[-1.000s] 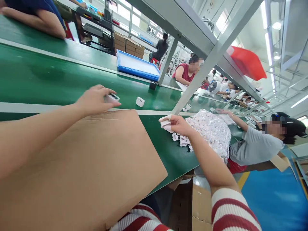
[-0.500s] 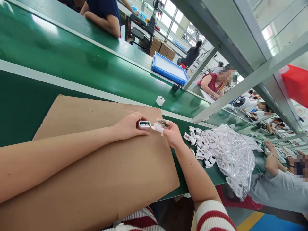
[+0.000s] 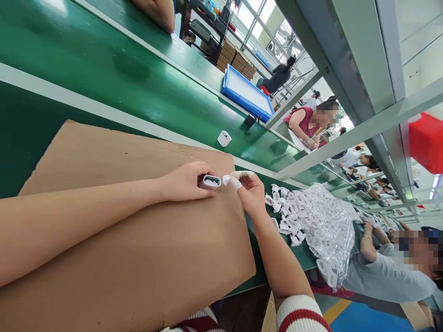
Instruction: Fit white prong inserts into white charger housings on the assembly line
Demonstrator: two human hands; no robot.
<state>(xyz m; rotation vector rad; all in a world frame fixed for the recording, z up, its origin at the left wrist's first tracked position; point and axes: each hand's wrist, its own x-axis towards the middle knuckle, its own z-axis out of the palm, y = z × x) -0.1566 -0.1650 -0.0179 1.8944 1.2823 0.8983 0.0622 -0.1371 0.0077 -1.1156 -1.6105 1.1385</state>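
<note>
My left hand (image 3: 185, 180) is closed round a small white housing (image 3: 211, 181) with an open dark end, held just above a brown cardboard sheet (image 3: 131, 240). Right beside it, my right hand (image 3: 251, 193) pinches a small white part (image 3: 231, 180) with finger cots on the fingertips, its tip almost touching the housing's open end. A clear plastic bag with a pile of several small white parts (image 3: 311, 221) lies to the right on the green bench.
Another white housing (image 3: 224, 138) stands on the green conveyor belt (image 3: 104, 78). A blue tray (image 3: 246, 93) lies farther back beside a metal frame post (image 3: 346, 138). Other people work along the line at right and far left.
My left hand brought the housing from the belt back over the cardboard. My right hand left the parts pile and came up to the housing with a white part.
</note>
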